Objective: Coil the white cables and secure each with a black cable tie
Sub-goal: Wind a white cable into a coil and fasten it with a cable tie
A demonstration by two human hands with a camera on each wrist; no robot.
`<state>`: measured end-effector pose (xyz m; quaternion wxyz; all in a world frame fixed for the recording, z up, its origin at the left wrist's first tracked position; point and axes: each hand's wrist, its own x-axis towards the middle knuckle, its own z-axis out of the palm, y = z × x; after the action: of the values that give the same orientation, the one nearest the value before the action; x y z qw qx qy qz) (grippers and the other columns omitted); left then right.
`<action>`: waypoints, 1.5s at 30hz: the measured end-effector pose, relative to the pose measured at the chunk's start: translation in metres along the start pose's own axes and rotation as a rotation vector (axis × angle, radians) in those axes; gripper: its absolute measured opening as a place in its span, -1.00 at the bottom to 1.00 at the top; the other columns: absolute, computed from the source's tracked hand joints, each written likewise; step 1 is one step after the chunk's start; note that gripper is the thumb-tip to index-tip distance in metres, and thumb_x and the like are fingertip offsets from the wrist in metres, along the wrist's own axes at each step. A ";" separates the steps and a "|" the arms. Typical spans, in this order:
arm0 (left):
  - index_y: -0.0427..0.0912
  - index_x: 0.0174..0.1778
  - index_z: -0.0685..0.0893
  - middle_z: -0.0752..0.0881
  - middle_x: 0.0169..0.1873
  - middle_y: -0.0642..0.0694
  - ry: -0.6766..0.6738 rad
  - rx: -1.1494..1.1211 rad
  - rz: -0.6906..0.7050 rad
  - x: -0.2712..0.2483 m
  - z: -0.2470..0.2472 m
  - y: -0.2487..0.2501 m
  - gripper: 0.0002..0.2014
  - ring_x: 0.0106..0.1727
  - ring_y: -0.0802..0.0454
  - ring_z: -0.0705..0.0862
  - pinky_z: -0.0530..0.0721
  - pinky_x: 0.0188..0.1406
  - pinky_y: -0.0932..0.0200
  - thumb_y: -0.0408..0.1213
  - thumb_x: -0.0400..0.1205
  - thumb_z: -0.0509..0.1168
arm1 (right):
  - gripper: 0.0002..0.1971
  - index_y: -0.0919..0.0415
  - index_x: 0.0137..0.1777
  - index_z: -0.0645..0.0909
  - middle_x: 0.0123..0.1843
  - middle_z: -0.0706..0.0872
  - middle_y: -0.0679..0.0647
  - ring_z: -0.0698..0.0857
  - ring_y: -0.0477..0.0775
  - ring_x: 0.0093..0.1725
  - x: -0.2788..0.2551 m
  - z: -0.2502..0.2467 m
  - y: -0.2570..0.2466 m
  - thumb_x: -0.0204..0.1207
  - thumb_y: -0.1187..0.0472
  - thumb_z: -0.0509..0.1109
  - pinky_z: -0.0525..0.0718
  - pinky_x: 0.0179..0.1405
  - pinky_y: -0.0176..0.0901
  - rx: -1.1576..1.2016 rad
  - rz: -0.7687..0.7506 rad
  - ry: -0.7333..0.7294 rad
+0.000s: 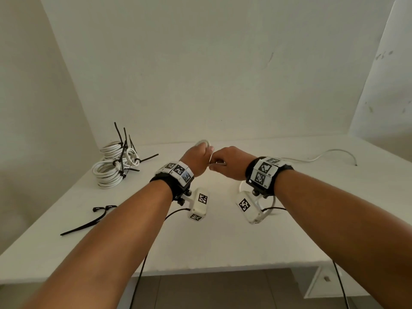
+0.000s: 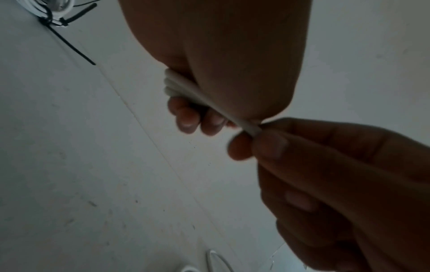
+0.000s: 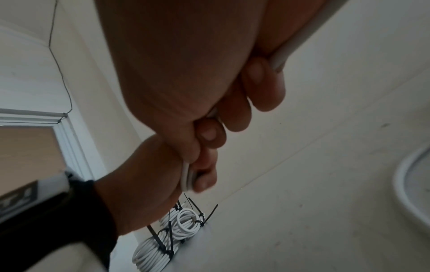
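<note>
Left hand (image 1: 199, 157) clenches small white cable (image 2: 184, 88) coil; right hand (image 1: 231, 162) pinches feeding strand. Cable light, springy, smooth-jacketed: likely unwinds unless stacked loops stay clamped.

White table (image 1: 223, 241) bears tied cable coils (image 1: 113, 166), loose black ties (image 1: 89, 221).

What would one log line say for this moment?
left hand: grips small white cable coil | right hand: pinches cable strand | loose ties: on table

Soft even daylight, dim blurred wrist views, wide-angle edge distortion
</note>
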<state>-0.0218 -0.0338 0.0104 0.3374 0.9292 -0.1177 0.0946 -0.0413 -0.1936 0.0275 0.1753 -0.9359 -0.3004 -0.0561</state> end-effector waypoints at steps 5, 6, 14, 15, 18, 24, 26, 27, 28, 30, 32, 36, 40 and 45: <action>-0.21 -0.24 0.46 0.45 -0.49 -0.05 -0.274 -0.113 -0.128 -0.007 -0.004 0.003 -0.68 -0.52 0.03 0.38 0.38 -0.51 0.22 -0.24 0.80 -0.02 | -0.88 0.06 -0.02 0.72 -0.24 0.61 -0.17 0.54 -0.19 -0.24 -0.001 -0.014 0.009 0.61 0.06 0.39 0.44 -0.27 -0.37 0.035 -0.012 0.013; -0.21 -0.31 0.42 0.39 -0.53 -0.06 -0.312 -0.177 -0.135 -0.009 -0.005 0.003 -0.67 -0.55 0.04 0.28 0.29 -0.56 0.24 -0.27 0.78 -0.01 | -0.88 0.04 -0.03 0.72 -0.23 0.62 -0.16 0.54 -0.18 -0.24 -0.001 -0.017 0.010 0.61 0.05 0.40 0.45 -0.26 -0.35 0.040 -0.009 0.010; -0.06 -0.38 0.17 0.16 -0.56 0.02 -0.438 -0.592 -0.153 -0.030 -0.015 -0.006 -0.56 -0.57 0.08 0.05 0.05 -0.65 0.28 0.06 0.79 -0.04 | -0.83 0.01 0.06 0.79 -0.11 0.73 -0.04 0.57 -0.14 -0.19 -0.008 -0.033 0.035 0.62 0.00 0.41 0.45 -0.21 -0.43 0.158 0.034 0.106; -0.06 -0.39 0.18 0.17 -0.59 0.04 -0.430 -0.649 -0.164 -0.031 -0.016 -0.002 -0.56 -0.58 0.10 0.06 0.04 -0.64 0.28 0.04 0.80 -0.06 | -0.82 0.01 0.06 0.79 -0.12 0.73 -0.02 0.56 -0.13 -0.20 -0.008 -0.031 0.036 0.62 -0.02 0.41 0.47 -0.21 -0.39 0.176 0.036 0.123; -0.06 -0.39 0.22 0.16 -0.64 0.06 -0.420 -0.810 -0.182 -0.031 -0.018 0.006 -0.54 -0.65 0.13 0.11 0.09 -0.66 0.28 0.07 0.80 -0.09 | -0.78 0.01 0.04 0.79 -0.24 0.69 -0.06 0.56 -0.13 -0.27 -0.007 -0.021 0.037 0.65 -0.05 0.36 0.50 -0.22 -0.28 0.234 0.056 0.178; -0.05 -0.40 0.25 0.13 -0.65 0.07 -0.388 -1.170 -0.151 -0.034 -0.019 0.017 -0.52 -0.60 0.09 0.01 0.02 -0.60 0.21 0.16 0.76 -0.02 | -0.74 0.03 -0.10 0.68 -0.43 0.46 -0.13 0.43 -0.24 -0.54 -0.008 0.000 0.025 0.74 0.03 0.22 0.38 -0.44 -0.40 0.454 0.078 0.277; -0.06 -0.40 0.27 0.19 -0.69 0.08 -0.376 -1.334 -0.130 -0.032 -0.016 0.021 -0.53 -0.61 0.10 0.01 0.01 -0.64 0.24 0.18 0.72 0.01 | -0.71 0.09 -0.10 0.63 -0.40 0.46 -0.02 0.35 -0.19 -0.56 -0.007 0.009 0.022 0.77 0.04 0.16 0.36 -0.47 -0.36 0.482 0.085 0.288; -0.07 -0.41 0.29 0.22 -0.70 0.07 -0.362 -1.425 -0.120 -0.029 -0.014 0.024 -0.53 -0.62 0.10 0.01 0.02 -0.65 0.24 0.18 0.70 0.02 | -0.72 0.09 -0.08 0.61 -0.40 0.47 -0.01 0.34 -0.19 -0.57 -0.007 0.013 0.020 0.77 0.06 0.13 0.36 -0.49 -0.37 0.491 0.097 0.285; -0.08 -0.41 0.32 0.25 -0.71 0.06 -0.342 -1.514 -0.111 -0.028 -0.013 0.027 -0.52 -0.62 0.10 0.02 0.04 -0.65 0.25 0.19 0.68 0.03 | -0.72 0.10 -0.07 0.60 -0.41 0.48 -0.02 0.36 -0.19 -0.58 -0.007 0.016 0.018 0.78 0.09 0.10 0.36 -0.52 -0.39 0.489 0.108 0.275; -0.11 -0.39 0.37 0.28 -0.69 0.03 -0.288 -1.648 -0.088 -0.023 -0.013 0.033 -0.53 -0.65 0.11 0.10 0.15 -0.65 0.26 0.16 0.70 0.01 | -0.71 0.15 -0.11 0.55 -0.42 0.51 -0.05 0.40 -0.21 -0.59 -0.007 0.024 0.013 0.77 0.14 0.08 0.37 -0.49 -0.36 0.448 0.132 0.238; -0.11 -0.34 0.37 0.31 -0.64 0.02 -0.205 -1.665 -0.070 -0.018 -0.013 0.040 -0.56 -0.64 0.11 0.25 0.29 -0.62 0.25 0.10 0.76 -0.01 | -0.71 0.16 -0.20 0.45 -0.39 0.53 -0.05 0.43 -0.19 -0.52 -0.007 0.030 0.008 0.77 0.16 0.08 0.40 -0.41 -0.27 0.379 0.145 0.191; -0.12 -0.29 0.37 0.35 -0.60 0.00 0.065 -1.399 -0.100 -0.011 -0.010 0.044 -0.62 -0.58 0.06 0.33 0.32 -0.52 0.21 -0.03 0.80 0.02 | -0.68 0.12 -0.24 0.43 -0.31 0.56 -0.01 0.50 -0.03 -0.34 -0.004 0.035 -0.007 0.78 0.14 0.05 0.41 -0.28 -0.16 0.222 0.107 0.069; -0.09 -0.28 0.36 0.43 -0.57 0.04 0.161 -0.775 -0.018 -0.012 0.003 0.034 -0.66 -0.49 0.05 0.42 0.43 -0.33 0.11 0.03 0.73 -0.01 | -0.64 0.29 0.04 0.59 -0.17 0.67 0.14 0.64 0.10 -0.22 -0.002 0.037 -0.015 0.79 0.11 0.02 0.63 -0.15 -0.02 0.036 0.070 -0.019; -0.17 -0.04 0.35 0.38 -0.47 -0.04 0.159 -0.546 -0.046 -0.014 0.003 0.018 -0.73 -0.49 0.09 0.40 0.45 -0.41 0.24 -0.04 0.81 0.00 | -0.72 0.11 0.00 0.76 -0.16 0.75 0.05 0.70 0.03 -0.21 -0.009 0.024 -0.016 0.69 0.05 0.23 0.74 -0.10 -0.01 -0.079 0.081 0.024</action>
<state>-0.0403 -0.0472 0.0154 0.5855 0.7959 -0.0907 0.1244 -0.0577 -0.1778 0.0083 0.1438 -0.9527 -0.2579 -0.0721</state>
